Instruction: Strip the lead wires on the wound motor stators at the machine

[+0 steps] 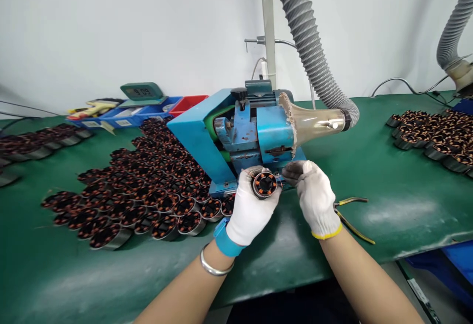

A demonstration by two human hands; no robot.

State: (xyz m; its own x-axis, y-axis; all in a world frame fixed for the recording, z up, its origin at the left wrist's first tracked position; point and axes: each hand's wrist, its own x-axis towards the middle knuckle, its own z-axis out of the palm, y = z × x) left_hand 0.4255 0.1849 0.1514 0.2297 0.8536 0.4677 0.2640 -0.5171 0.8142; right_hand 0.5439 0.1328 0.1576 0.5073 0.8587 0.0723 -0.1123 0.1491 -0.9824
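Holding a small round stator (264,184) at frame centre, the left hand (251,210) in a white glove has its fingers (247,176) clenched around the metal rim, copper windings facing the camera. Right hand (314,196), also gloved, sits just beside it, fingers (291,171) pinched at the stator's right edge, apparently on a thin wire lead, too small to tell for sure. Bracelet on the left wrist lower centre. Judgement: stator looks stiff and fairly dense for its size, steel core, so grip by the outer rim; the windings and leads look fragile and easy to nick, avoid squeezing them. Yellow-handled pliers (351,215) lie on the green table (388,176) just right of the right hand. Left of centre, a large heap of the same stators (148,181) spreads across the table. Right behind the hands stands a blue machine (244,131) with a clear nozzle joined to a grey ribbed hose (310,43) rising to the top of the frame. Upper left: blue and red bins (155,107) and a small green clock (142,91). Far right: another batch of stators (436,134) and a second hose (453,28).
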